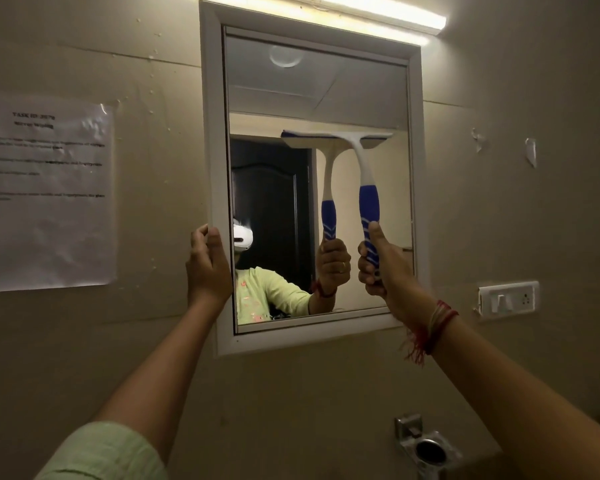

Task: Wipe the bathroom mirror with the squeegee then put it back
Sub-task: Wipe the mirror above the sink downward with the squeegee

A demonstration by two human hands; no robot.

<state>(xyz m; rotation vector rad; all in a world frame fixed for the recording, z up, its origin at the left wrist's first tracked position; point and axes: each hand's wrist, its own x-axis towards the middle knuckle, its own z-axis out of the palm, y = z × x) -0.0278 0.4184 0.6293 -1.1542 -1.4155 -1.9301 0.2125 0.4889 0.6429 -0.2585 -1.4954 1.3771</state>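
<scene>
Mid-wipe, by the look of it. Right hand (383, 265) wrapped tight round blue grip of squeegee (357, 157), thumb up along handle; blade flat vs mirror (278, 95) glass, approx mid-height, right half. Left hand (208, 263) curled on white frame (212, 133), left edge, steadying. Glass w/ no obvious streaks or drops, so hard to judge how much is wiped. Probably left: lower strokes, then squeegee back to its place, not in view.
</scene>
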